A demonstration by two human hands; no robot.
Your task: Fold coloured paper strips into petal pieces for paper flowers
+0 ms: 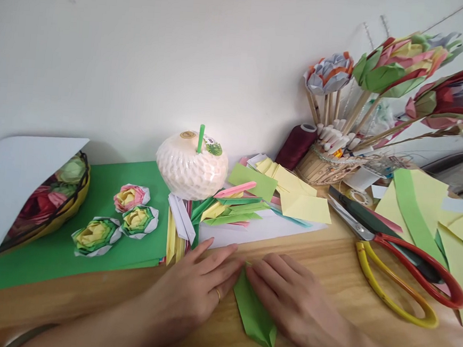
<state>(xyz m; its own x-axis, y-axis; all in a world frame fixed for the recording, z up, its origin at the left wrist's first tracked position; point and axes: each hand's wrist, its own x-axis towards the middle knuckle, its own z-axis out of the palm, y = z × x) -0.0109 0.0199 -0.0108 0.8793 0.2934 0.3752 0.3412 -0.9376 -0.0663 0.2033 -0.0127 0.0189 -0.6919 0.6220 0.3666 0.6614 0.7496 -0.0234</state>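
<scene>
A strip of green paper point(253, 311), folded to a narrow point at its far end, lies on the wooden table between my two hands. My left hand point(201, 281), with a ring on one finger, grips the paper's pointed end; its other fingers stretch out above the table. From the other side, my right hand point(294, 291) pinches the same end, its fingers bent together over the paper's right edge. Both thumbs are hidden. The near end of the strip sticks out towards me with its folded layers slightly parted.
Red-and-yellow-handled scissors point(399, 277) lie at right beside paper sheets point(418, 193). Folded paper pieces point(232, 211) are heaped behind my hands, near a netted white fruit point(192, 165). Paper flowers point(136, 214) sit on green card point(106, 185); a basket point(328, 165) holds stemmed ones.
</scene>
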